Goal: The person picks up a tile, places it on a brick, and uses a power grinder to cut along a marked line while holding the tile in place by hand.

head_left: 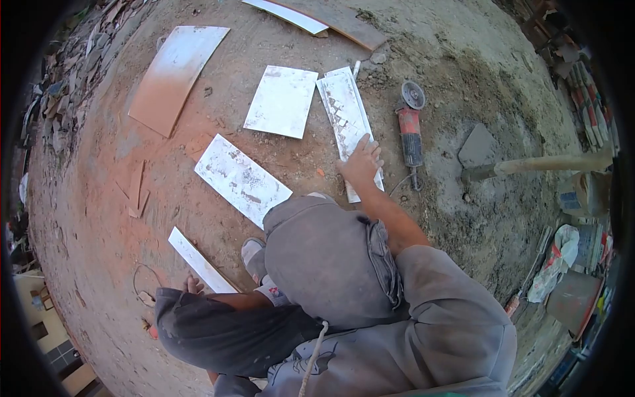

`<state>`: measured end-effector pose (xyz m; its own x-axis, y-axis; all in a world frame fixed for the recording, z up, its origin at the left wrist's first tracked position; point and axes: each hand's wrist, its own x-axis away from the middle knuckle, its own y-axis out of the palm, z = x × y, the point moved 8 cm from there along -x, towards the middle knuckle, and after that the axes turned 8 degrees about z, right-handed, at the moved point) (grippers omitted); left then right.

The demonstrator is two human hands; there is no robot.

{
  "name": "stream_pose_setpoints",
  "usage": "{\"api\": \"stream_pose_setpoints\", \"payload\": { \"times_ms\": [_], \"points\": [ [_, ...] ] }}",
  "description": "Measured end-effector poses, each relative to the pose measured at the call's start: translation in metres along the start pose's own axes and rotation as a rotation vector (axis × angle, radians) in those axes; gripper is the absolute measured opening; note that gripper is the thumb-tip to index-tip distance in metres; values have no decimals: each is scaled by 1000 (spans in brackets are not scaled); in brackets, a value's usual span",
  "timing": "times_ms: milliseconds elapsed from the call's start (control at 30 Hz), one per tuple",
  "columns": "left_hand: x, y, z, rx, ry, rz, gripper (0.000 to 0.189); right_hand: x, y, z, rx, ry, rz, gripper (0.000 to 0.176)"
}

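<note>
My right hand [362, 162] rests with its fingers apart on a long white tile piece [345, 109], which lies over another strip. Low on the left, the fingers of my left hand [194, 285] show beside a narrow white strip [198, 260]; my knee and sleeve hide the rest of that hand. Between them, a white tile with worn patches [241, 177] lies close to my knee. Farther forward is a squarer white tile [281, 101]. A red and black angle grinder [411, 135] lies to the right of my right hand, its disc pointing away from me.
A large tile dusted orange [177, 79] lies at the upper left, with long boards [331, 20] at the top. A shovel [477, 147] lies on grey mortar at the right. Small orange shards [137, 188], a bag [554, 263] and rubble line the sides.
</note>
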<state>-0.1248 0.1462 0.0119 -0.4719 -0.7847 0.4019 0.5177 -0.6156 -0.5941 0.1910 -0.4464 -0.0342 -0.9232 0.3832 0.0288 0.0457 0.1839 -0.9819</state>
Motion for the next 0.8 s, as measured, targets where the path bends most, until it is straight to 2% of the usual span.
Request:
{"api": "stream_pose_setpoints", "payload": {
  "times_ms": [67,133,300,367,500,567,600,667,733,800],
  "points": [
    [3,-1,-13,10,-32,2,51,-6,-4,8,-26,-18,-3,117],
    [7,-2,-27,23,-66,7,51,-8,-21,9,-90,-36,-131,114],
    [11,-3,-41,46,-116,5,51,-9,-9,8,5,-53,16,116],
    [10,-1,-41,56,-126,-2,51,-14,-10,8,-23,3,-104,113],
    [11,-2,-57,92,-166,-2,51,-26,-22,14,11,28,-203,112],
    [15,-5,-56,106,-155,-2,50,-38,-19,28,-232,-57,-171,106],
    [18,-3,-55,115,-137,-12,49,-45,-20,40,-223,-66,-179,106],
    [16,1,-70,135,-183,-3,48,-52,-18,41,-863,-101,-422,94],
    [24,8,-72,153,-218,3,46,-51,-20,47,-925,-56,-431,88],
    [49,29,-55,213,-179,-93,45,-48,-18,48,-1061,31,-459,78]
  ]
}}
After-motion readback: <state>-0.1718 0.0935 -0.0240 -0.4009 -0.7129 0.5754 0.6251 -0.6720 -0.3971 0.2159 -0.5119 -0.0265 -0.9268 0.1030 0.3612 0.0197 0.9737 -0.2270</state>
